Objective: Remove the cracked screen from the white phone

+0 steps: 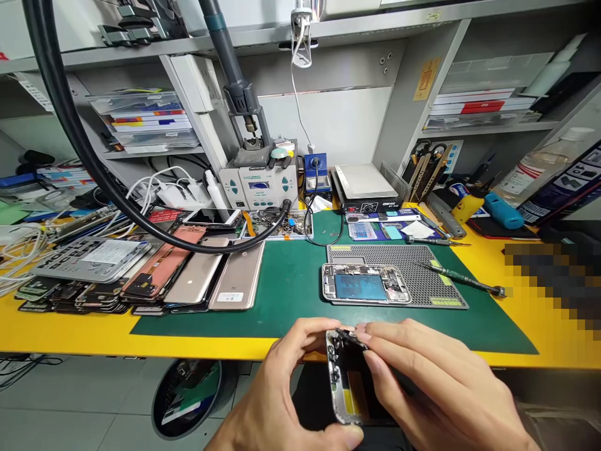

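Near the bottom centre, in front of the table edge, my left hand (286, 391) is closed round the left side of an open phone housing (339, 394), thumb at its lower corner. The housing has a metal rim, a dark inside and a yellow patch. My right hand (422, 376) pinches a small dark part (350, 338) at the housing's top edge; whether that part is attached is unclear. An opened phone with a blue-covered inside (360, 286) lies on a grey perforated pad (432, 291) beyond my hands.
Stacked phones (237, 275) and phone parts stand at the left of the green mat (286, 282). A screwdriver (464, 277) lies at the right. A hot-air station (258, 188) and a heating plate (369, 188) stand behind. A black hose (94, 169) arches across the left. A bin (188, 398) is below.
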Available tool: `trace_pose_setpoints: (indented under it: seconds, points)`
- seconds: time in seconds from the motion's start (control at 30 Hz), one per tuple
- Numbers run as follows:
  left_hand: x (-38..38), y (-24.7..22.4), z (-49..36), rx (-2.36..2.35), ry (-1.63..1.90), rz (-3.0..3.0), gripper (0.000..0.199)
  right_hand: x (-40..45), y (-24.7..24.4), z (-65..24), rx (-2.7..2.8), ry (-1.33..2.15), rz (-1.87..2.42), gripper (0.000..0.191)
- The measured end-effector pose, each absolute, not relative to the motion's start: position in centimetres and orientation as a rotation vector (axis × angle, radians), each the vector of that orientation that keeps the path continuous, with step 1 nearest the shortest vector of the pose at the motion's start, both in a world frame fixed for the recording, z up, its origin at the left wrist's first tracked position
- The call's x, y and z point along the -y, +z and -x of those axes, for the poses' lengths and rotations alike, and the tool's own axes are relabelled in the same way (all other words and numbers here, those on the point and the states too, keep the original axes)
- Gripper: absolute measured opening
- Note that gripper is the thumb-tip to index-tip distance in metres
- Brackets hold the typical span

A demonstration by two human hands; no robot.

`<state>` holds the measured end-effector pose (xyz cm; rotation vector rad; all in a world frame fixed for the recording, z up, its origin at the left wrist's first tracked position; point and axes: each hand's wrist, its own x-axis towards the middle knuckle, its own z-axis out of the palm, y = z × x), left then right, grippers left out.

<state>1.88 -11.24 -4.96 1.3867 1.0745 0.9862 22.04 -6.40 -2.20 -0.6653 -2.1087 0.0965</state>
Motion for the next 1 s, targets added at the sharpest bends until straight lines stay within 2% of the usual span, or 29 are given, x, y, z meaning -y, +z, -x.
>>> trace_pose_setpoints:
  seconds: [0.63,0.83,1.0]
  points:
    - [10.7,-6.2,-1.5,-0.847,1.085,-1.136,0.078,6.0,-1.7,-21.5,2.284,0.161,0.62,0.011]
    - [10.9,-5.8,-2.0,-0.842,1.095,-1.129,0.074,6.1,-0.3,-21.9,2.465,0.002,0.489,0.023]
    - [11.1,-5.6,-1.9,-0.932,1.043,-1.195,0.078,6.5,-0.4,-22.6,2.526,-0.12,0.431,0.04]
